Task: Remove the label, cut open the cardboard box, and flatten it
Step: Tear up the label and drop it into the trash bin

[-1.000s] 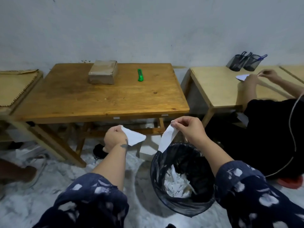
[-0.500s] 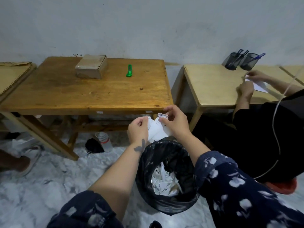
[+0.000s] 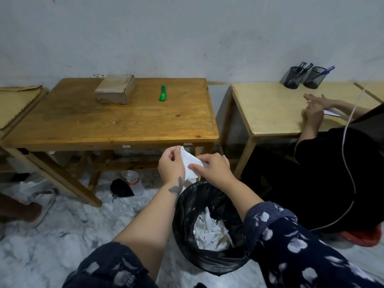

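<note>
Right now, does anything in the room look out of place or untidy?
Mostly tidy. One oddity: a clear plastic bottle and a black cloth pouch sit on the marble floor under the brown wooden table. No spill is visible.

Hands: left hand (image 3: 171,165) and right hand (image 3: 212,170) pinch the white label (image 3: 190,163) just above the bin (image 3: 187,206)
Bin: black-lined, holds white paper scraps (image 3: 209,233)
Beyond the bin: wooden table (image 3: 116,119) bearing cardboard box (image 3: 115,92) and green cutter (image 3: 163,93), apart

Black-lined bin (image 3: 187,221) of paper scraps (image 3: 212,233), two pen cups (image 3: 304,77).
</note>
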Demonstrator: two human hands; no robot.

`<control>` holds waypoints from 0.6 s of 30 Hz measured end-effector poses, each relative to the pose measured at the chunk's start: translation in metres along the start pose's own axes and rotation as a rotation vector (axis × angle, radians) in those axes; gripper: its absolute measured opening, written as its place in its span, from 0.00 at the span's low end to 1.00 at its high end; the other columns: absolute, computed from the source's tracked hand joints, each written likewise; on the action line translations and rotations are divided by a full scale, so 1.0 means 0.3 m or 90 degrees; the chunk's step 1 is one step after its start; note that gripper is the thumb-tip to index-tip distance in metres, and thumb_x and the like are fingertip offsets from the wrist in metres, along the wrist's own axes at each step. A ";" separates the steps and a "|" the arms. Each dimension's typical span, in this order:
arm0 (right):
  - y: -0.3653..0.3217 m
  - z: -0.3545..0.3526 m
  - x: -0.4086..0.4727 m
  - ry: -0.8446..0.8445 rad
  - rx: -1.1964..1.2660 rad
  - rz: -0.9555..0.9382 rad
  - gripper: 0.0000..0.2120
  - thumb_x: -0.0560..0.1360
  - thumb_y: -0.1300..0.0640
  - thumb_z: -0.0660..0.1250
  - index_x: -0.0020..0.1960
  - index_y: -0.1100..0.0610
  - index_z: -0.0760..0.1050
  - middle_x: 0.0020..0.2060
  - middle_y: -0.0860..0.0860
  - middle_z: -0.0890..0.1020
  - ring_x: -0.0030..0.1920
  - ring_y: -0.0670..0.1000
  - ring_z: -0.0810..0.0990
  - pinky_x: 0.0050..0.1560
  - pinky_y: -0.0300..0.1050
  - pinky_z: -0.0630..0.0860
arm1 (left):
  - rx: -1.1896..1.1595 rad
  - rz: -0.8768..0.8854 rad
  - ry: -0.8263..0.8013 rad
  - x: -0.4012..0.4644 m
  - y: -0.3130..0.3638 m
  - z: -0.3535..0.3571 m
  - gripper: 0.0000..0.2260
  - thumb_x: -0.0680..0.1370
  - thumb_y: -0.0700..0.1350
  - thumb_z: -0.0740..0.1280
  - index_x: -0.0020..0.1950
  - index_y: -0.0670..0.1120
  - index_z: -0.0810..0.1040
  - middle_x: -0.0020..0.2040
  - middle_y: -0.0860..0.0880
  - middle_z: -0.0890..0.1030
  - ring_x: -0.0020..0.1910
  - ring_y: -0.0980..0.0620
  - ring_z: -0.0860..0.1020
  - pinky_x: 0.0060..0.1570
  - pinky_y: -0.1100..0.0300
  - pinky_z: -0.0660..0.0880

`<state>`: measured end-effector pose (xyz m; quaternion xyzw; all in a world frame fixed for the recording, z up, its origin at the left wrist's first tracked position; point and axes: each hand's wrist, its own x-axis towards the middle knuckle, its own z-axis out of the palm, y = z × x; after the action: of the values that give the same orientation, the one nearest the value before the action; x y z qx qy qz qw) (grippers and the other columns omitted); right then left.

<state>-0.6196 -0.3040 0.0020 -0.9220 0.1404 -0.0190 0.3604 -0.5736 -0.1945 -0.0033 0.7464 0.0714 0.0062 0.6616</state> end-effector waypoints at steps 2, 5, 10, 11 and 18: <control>-0.004 0.010 0.013 -0.008 0.101 0.043 0.13 0.74 0.42 0.64 0.37 0.46 0.80 0.31 0.42 0.80 0.45 0.49 0.78 0.63 0.58 0.66 | 0.003 -0.001 0.005 0.005 0.005 -0.005 0.08 0.81 0.47 0.61 0.47 0.50 0.79 0.43 0.51 0.81 0.42 0.55 0.77 0.38 0.62 0.71; -0.010 0.006 0.038 -0.002 0.124 0.092 0.12 0.73 0.43 0.65 0.32 0.41 0.78 0.35 0.43 0.83 0.46 0.49 0.80 0.60 0.59 0.72 | -0.038 -0.065 -0.036 0.018 0.009 -0.009 0.10 0.80 0.47 0.60 0.45 0.51 0.79 0.44 0.48 0.80 0.42 0.51 0.77 0.38 0.59 0.71; 0.001 -0.045 0.049 -0.036 0.062 0.098 0.12 0.75 0.45 0.65 0.32 0.40 0.76 0.37 0.41 0.81 0.47 0.47 0.78 0.61 0.58 0.71 | 0.113 0.056 -0.172 0.044 0.003 -0.049 0.07 0.78 0.51 0.62 0.54 0.59 0.77 0.53 0.55 0.79 0.54 0.54 0.73 0.50 0.55 0.71; 0.000 -0.055 0.046 -0.047 0.039 0.084 0.13 0.75 0.45 0.64 0.33 0.40 0.76 0.37 0.41 0.81 0.47 0.47 0.77 0.62 0.57 0.70 | 0.222 0.147 -0.211 0.054 0.000 -0.061 0.07 0.78 0.52 0.63 0.54 0.60 0.76 0.53 0.59 0.78 0.56 0.56 0.70 0.54 0.53 0.67; 0.013 -0.074 0.045 -0.007 -0.104 -0.019 0.05 0.75 0.43 0.64 0.48 0.41 0.76 0.45 0.42 0.81 0.55 0.49 0.72 0.68 0.56 0.59 | 0.502 0.357 -0.324 0.082 0.028 -0.080 0.07 0.79 0.54 0.62 0.43 0.56 0.77 0.43 0.61 0.77 0.51 0.56 0.68 0.52 0.57 0.56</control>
<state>-0.6105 -0.3250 0.0149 -0.9504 0.1256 -0.0080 0.2845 -0.5509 -0.1689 0.0059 0.9063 -0.2959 -0.0257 0.3008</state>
